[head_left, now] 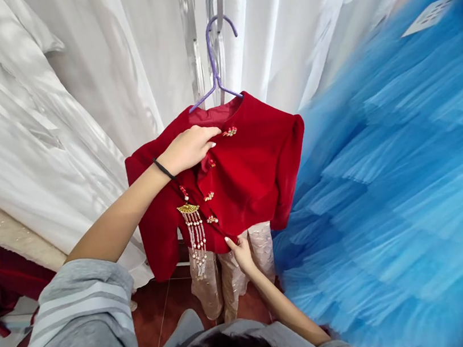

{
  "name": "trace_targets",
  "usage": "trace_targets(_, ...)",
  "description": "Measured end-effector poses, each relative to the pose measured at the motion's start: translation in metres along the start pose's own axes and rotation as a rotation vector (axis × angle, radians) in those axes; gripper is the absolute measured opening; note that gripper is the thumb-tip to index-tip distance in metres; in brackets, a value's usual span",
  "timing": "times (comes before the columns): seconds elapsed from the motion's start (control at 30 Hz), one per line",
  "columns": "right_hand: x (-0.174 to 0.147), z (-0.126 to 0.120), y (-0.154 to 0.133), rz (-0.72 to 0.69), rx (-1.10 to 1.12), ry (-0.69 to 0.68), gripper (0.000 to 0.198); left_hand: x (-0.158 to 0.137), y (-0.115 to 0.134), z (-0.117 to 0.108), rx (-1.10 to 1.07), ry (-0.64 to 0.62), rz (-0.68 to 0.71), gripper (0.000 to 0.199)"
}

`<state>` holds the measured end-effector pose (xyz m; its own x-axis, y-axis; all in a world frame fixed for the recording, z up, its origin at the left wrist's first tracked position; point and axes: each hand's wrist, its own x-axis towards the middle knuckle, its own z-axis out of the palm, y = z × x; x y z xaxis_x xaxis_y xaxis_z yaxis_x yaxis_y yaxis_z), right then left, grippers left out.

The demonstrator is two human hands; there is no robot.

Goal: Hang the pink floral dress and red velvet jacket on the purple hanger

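A short red velvet jacket [251, 165] hangs on a purple hanger [211, 55], its front partly unfastened. My left hand [192, 147] is closed on the front edge just below the collar, beside the top beaded fastener [229, 132]. Pinched between thumb and fingers of my right hand [242, 254] is the bottom hem. More beaded fasteners [209, 196] run down the front between my hands. From the jacket's left part dangles a tassel [195, 230] with a gold fan-shaped top and strings of pale beads.
White curtains or gowns [86, 61] fill the back and left. A metal rod [192, 29] stands upright behind the hanger. Layered blue tulle [388, 186] crowds the right side. Pale shiny fabric [262, 244] hangs under the jacket, above a red tiled floor [151, 311].
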<state>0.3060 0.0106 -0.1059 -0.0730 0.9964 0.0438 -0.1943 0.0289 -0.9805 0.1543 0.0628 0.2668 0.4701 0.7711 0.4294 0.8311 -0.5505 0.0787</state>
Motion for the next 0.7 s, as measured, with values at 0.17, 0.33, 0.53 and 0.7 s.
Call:
trace_targets(0.17, 0.002, -0.021, -0.021, 0.193, 0.316, -0.214, 0.048, -0.005, 0.005, -0.014, 0.003, -0.084, -0.043, 0.025)
trace_targets(0.33, 0.001, -0.054, -0.027, 0.221, 0.469, -0.107, 0.049, -0.032, 0.020, -0.028, 0.055, -0.367, -0.040, 0.015)
trace_targets(0.53, 0.005, -0.075, -0.028, 0.298, -0.034, -0.168, 0.052, -0.049, 0.006, -0.015, 0.108, 0.199, -0.283, 0.019)
trace_targets(0.7, 0.019, -0.094, -0.116, 0.040, -0.382, -0.004, 0.029, -0.082, 0.000, 0.032, 0.205, 0.635, -0.340, 0.040)
